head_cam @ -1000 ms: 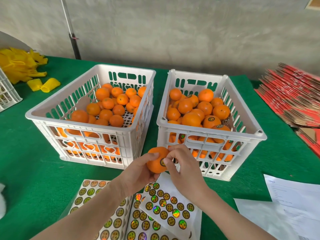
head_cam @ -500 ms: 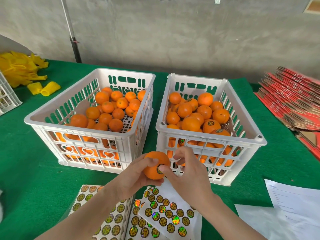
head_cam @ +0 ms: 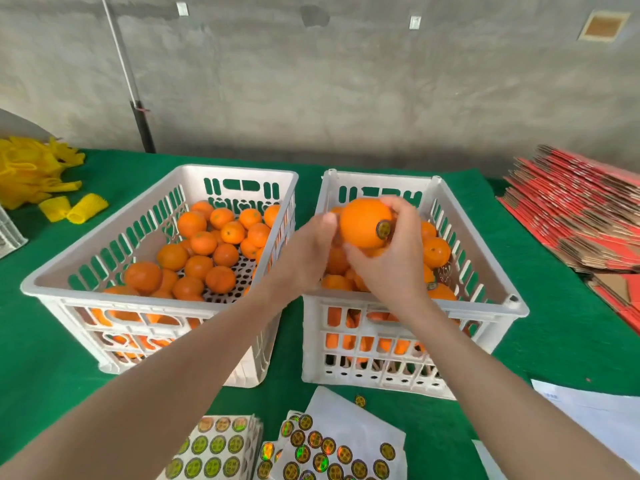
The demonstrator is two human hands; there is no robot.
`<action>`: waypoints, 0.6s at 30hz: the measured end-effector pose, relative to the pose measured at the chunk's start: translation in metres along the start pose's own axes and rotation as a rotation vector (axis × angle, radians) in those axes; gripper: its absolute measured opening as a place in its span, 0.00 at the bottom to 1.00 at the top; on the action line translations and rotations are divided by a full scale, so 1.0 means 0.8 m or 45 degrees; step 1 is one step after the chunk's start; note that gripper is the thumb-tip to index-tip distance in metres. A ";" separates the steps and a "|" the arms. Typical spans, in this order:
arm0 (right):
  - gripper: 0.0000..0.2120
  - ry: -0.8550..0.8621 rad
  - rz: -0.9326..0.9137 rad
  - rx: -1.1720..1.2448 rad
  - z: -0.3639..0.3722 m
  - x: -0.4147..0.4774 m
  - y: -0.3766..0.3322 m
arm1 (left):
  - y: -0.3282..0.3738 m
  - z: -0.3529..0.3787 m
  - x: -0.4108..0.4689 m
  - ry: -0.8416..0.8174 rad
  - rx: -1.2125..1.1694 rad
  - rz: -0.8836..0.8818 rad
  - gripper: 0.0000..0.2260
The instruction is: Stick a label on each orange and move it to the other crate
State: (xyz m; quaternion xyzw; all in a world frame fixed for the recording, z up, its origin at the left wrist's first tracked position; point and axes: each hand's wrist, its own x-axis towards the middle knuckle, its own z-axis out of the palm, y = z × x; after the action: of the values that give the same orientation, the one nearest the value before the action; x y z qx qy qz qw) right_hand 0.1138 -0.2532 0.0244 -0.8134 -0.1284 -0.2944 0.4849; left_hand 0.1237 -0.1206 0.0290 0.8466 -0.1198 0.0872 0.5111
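An orange [head_cam: 362, 221] with a round dark label [head_cam: 383, 229] on its side is held above the right white crate [head_cam: 485, 292], which holds several labelled oranges. My right hand [head_cam: 391, 258] grips it, fingers curled over the top and thumb beneath. My left hand [head_cam: 306, 252] touches the orange's left side with its fingertips. The left white crate [head_cam: 86, 268] holds several unlabelled oranges [head_cam: 204, 251]. Sheets of round stickers [head_cam: 322, 448] lie on the green table near me.
Yellow foam nets [head_cam: 31, 174] lie at the far left beside another white crate's corner [head_cam: 8, 233]. Flattened red cartons [head_cam: 581, 216] are stacked at the right. White papers [head_cam: 588, 417] lie at the near right. A grey wall stands behind the table.
Both hands have carried the labelled orange up and away from the sticker sheets to above the right crate. The camera view has tilted up.
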 end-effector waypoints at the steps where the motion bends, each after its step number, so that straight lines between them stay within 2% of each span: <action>1: 0.34 0.007 0.093 -0.061 0.002 0.025 0.015 | -0.009 0.008 0.015 0.012 0.248 -0.001 0.11; 3: 0.33 -0.011 0.284 -0.180 0.006 0.076 0.050 | -0.030 0.023 0.032 -0.019 0.591 -0.018 0.14; 8: 0.32 -0.226 0.632 -0.606 0.017 0.139 0.142 | -0.048 0.033 0.037 -0.009 0.674 -0.016 0.21; 14: 0.36 -0.419 0.568 -0.815 0.042 0.140 0.165 | -0.042 0.032 0.037 0.008 0.590 -0.064 0.19; 16: 0.31 -0.251 0.383 -0.843 0.044 0.136 0.143 | -0.038 0.031 0.031 0.071 0.586 -0.049 0.20; 18: 0.24 -0.048 0.027 -0.668 0.054 0.128 0.104 | -0.035 0.031 0.024 0.180 0.602 0.015 0.19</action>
State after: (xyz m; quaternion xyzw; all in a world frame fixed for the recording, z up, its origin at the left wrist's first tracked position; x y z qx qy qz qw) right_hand 0.2513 -0.2652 0.0118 -0.9180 -0.0480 -0.2973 0.2581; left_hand 0.1505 -0.1321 -0.0010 0.9338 -0.0649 0.1748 0.3054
